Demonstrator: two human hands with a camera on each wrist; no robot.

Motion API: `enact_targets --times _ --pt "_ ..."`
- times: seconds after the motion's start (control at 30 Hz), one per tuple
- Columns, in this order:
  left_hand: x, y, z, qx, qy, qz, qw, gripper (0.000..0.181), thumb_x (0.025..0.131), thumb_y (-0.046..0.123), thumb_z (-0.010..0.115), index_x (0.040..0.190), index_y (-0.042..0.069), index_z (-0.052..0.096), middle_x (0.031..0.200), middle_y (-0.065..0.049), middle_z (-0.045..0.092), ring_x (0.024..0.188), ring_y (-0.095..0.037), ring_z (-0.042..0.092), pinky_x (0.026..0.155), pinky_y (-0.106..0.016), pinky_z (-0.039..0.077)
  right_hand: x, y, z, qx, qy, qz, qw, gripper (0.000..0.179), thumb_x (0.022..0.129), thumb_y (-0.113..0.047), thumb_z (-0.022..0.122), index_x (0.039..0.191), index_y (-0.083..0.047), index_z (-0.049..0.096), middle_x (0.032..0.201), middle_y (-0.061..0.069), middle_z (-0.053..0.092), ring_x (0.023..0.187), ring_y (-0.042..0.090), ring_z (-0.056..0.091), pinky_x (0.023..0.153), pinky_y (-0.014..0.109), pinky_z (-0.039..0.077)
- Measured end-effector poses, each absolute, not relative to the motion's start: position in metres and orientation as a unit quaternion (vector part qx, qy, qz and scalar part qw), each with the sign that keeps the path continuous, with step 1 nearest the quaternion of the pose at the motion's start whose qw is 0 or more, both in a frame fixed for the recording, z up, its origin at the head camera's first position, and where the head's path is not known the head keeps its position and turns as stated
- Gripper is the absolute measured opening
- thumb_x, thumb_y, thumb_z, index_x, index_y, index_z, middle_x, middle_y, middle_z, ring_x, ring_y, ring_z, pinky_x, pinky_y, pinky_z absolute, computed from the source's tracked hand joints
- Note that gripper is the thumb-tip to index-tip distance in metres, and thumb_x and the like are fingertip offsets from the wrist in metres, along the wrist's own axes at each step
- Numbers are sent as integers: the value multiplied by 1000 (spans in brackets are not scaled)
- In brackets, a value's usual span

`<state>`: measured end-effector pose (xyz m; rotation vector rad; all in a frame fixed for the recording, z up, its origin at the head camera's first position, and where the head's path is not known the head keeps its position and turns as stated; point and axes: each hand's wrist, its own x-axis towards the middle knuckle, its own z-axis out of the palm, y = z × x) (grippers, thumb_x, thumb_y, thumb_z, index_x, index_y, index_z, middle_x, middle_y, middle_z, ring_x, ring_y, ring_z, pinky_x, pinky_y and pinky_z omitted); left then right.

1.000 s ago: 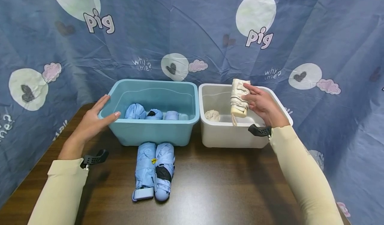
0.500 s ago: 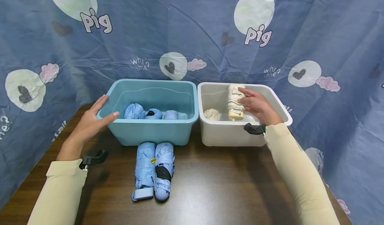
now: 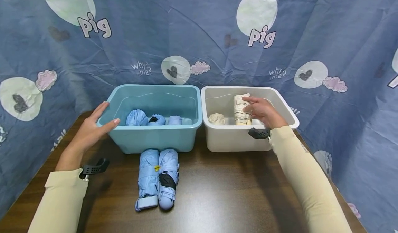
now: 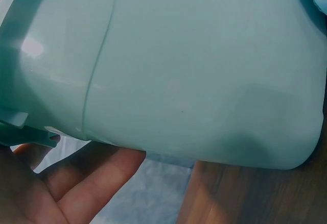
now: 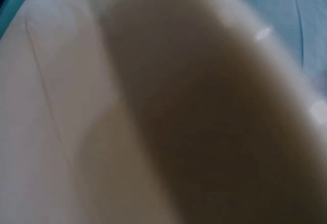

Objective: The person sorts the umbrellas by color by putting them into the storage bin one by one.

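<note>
In the head view my right hand (image 3: 263, 113) pinches a cream folded umbrella (image 3: 241, 109), held upright inside the white bin (image 3: 237, 139). Its lower end is partly behind the bin's front rim. Left of it in that bin sits another cream bundle (image 3: 216, 119). My left hand (image 3: 90, 131) rests at the left corner of the teal bin (image 3: 155, 139), its fingers extended along the rim. The left wrist view shows its fingers (image 4: 104, 183) against the bin's outer side. In the right wrist view a dark blur covers much of the pale bin wall (image 5: 56, 132); no fingers show.
Several blue folded umbrellas (image 3: 136, 117) stand in the teal bin. Two more, one with a flat-ended handle (image 3: 147, 181) and one with a rounded end (image 3: 168, 179), lie side by side on the brown table (image 3: 224, 191). A blue printed curtain (image 3: 192, 26) hangs behind.
My right hand has lowered the cream umbrella from above the white bin down into it, slightly leftward. The left hand stays at the teal bin. The head view has shifted a little.
</note>
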<state>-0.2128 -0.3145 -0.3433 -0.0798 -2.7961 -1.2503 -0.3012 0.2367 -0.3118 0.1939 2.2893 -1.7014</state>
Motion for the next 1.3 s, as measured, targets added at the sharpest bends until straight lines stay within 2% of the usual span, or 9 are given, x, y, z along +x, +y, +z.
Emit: enact_targets --times 0.1,0.17,0.37,0.67,0.97,1.03,1.2,1.3 --pt "-213 -316 -344 -27 -912 -407 41 87 91 49 60 156 29 5 162 7 -2 145 -41 7 102 -73 19 -303 235 -312 79 807 -568 142 62 89 1 61 146 -17 45 148 7 37 96 17 49 85 29 44" --pt "-213 -316 -344 -25 -912 -408 40 87 91 49 59 156 29 5 162 6 -2 144 -42 7 102 -73 19 -304 235 -313 81 810 -563 143 62 89 1 61 146 -16 45 146 8 40 89 16 49 79 28 44" --pt "-212 -317 -344 -20 -912 -408 35 88 91 50 59 156 29 4 162 5 -3 144 -44 8 101 -74 19 -304 231 -315 69 812 -558 157 64 89 5 58 148 -13 42 151 11 36 114 24 50 94 37 43" --pt "-213 -316 -343 -16 -912 -409 34 88 91 51 59 156 30 4 162 6 -3 144 -43 7 102 -73 18 -306 229 -315 64 824 -536 172 64 88 7 57 148 -11 41 152 14 33 118 26 47 104 44 39" --pt "-211 -315 -343 -13 -911 -410 33 88 91 51 60 156 29 4 162 6 -4 144 -43 7 101 -74 19 -304 228 -317 62 832 -521 180 63 88 6 56 148 -9 40 151 14 34 118 26 46 105 46 39" --pt "-210 -315 -343 -13 -911 -411 33 88 91 51 60 156 29 4 161 6 -4 144 -43 7 101 -74 19 -304 229 -316 62 829 -528 175 62 89 8 52 148 -7 39 150 17 34 117 28 46 105 46 39" --pt "-211 -314 -341 -17 -910 -413 38 88 91 50 60 156 29 5 161 7 -3 144 -42 8 102 -73 18 -304 231 -315 68 820 -545 160 57 93 3 43 149 -7 37 151 21 32 130 38 40 105 47 39" --pt "-211 -313 -341 -19 -909 -416 38 87 91 48 60 156 28 6 161 7 -3 145 -41 8 103 -73 18 -303 232 -313 67 823 -541 159 52 97 -5 44 149 -8 37 152 19 32 136 41 34 106 49 37"
